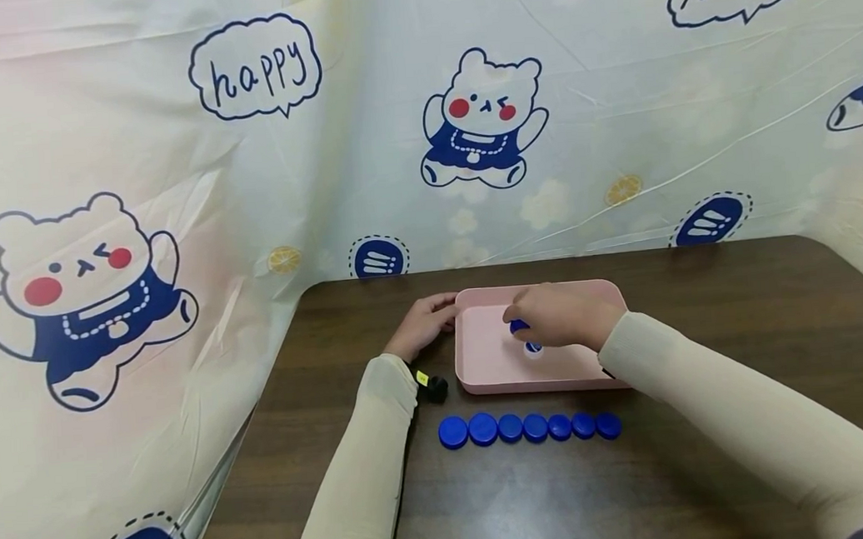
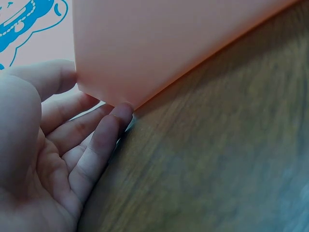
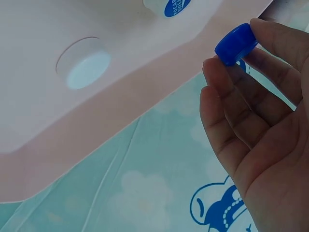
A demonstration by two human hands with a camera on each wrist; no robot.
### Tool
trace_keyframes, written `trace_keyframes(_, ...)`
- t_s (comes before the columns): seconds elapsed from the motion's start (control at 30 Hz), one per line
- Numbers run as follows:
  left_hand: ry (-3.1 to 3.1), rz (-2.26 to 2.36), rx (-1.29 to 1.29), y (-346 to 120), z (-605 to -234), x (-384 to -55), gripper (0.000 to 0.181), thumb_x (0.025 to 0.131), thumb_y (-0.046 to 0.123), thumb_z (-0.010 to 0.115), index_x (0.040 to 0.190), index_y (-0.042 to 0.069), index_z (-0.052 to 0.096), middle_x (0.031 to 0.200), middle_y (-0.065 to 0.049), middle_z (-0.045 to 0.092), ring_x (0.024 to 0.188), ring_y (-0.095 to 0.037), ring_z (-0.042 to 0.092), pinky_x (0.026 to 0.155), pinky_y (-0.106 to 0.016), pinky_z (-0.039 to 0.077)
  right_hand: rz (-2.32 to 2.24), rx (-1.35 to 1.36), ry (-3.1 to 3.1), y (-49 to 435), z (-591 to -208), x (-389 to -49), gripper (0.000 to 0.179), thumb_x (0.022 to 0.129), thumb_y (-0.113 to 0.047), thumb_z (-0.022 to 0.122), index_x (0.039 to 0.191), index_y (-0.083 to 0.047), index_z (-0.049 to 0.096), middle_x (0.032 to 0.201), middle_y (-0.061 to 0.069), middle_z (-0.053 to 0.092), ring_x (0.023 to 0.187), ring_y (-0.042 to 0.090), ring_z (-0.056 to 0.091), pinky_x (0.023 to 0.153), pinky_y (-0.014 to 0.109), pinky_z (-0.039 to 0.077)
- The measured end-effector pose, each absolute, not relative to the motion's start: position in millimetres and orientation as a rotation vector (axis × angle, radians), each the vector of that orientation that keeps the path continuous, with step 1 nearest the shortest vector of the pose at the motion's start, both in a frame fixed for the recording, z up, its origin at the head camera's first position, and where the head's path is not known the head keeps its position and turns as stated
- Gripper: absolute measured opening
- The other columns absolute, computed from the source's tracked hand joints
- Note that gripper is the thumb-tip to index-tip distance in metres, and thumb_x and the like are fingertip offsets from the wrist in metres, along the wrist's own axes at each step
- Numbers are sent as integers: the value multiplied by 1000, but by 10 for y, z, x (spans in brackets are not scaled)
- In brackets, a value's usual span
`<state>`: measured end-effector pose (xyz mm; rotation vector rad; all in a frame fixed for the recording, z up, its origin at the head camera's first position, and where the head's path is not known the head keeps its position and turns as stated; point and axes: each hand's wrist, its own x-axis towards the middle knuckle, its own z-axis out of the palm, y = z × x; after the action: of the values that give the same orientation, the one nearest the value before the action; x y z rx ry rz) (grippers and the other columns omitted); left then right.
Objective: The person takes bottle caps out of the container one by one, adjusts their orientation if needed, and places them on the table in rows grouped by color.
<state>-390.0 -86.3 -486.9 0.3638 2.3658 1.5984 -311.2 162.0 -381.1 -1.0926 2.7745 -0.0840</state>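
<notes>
My left hand (image 1: 424, 327) grips the far left corner of a pink tray (image 1: 470, 390). In the left wrist view its thumb is at the tray's rim and its fingers meet the lower edge. Over the tray, my right hand (image 1: 566, 314) pinches a blue bottle cap (image 3: 236, 44) between thumb and fingertips, held above the tray floor. Inside the tray is a small white round piece with a blue print (image 1: 533, 349). Another white round piece (image 3: 84, 63) shows on the tray floor in the right wrist view.
Several blue bottle caps (image 1: 535, 428) lie in a row on the brown wooden table (image 1: 531, 505), on the near side of the tray. A black device with a yellow tag (image 1: 434, 389) is at the left wrist. A cartoon-printed curtain (image 1: 362, 141) hangs behind the table.
</notes>
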Motion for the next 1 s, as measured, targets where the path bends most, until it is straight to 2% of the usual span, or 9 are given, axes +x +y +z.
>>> trace_keyframes(0.2, 2379, 1594, 363, -862, -4888, -3900, 37, 97, 34, 60, 131, 19, 63, 116, 1, 64, 95, -19, 64, 84, -35, 53, -22, -1134, 2822, 1691, -3784, -3002, 23, 90, -32, 71, 108, -18, 74, 87, -9, 66, 71, 6, 57, 72, 27, 53)
trace_keyframes(0.4, 2377, 1594, 357, -856, -4856, -3887, 37, 98, 32, 60, 132, 19, 62, 119, 2, 63, 96, -19, 64, 84, -35, 53, -80, -1206, 2868, 1783, -3802, -2902, 20, 88, -25, 74, 104, -14, 74, 88, -5, 68, 75, 9, 58, 74, 31, 54)
trace_keyframes(0.7, 2374, 1588, 351, -865, -4861, -3885, 38, 97, 33, 60, 133, 20, 61, 119, 1, 63, 96, -19, 64, 85, -36, 53, -116, -1214, 2908, 1921, -3797, -2779, 24, 87, -20, 74, 108, -9, 74, 91, 1, 69, 78, 13, 61, 73, 32, 54)
trace_keyframes(1.0, 2383, 1588, 360, -861, -4846, -3870, 38, 98, 32, 60, 133, 19, 61, 119, 0, 63, 95, -19, 64, 84, -35, 53, -124, -1163, 2921, 2046, -3788, -2611, 27, 87, -21, 74, 111, -9, 74, 97, 3, 71, 89, 18, 67, 81, 39, 55)
